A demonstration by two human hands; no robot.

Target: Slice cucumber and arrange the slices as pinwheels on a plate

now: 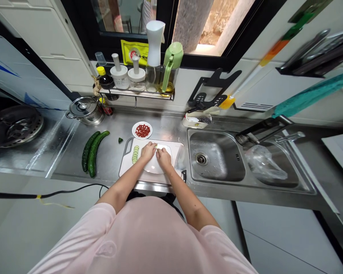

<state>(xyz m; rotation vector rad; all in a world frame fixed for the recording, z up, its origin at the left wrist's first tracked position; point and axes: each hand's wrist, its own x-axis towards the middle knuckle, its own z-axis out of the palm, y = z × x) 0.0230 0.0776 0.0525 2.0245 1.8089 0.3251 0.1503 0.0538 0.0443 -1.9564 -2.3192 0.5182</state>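
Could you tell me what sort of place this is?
It looks like a kitchen, quite possibly a home one: a steel counter with a built-in sink, a wok at the far left, and cucumber slices on a cutting board.

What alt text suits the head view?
Left hand and right hand, close together over a white plate on a board, beside green slices. Left of it are two cucumbers; behind, a dish of red pieces; right, a sink.
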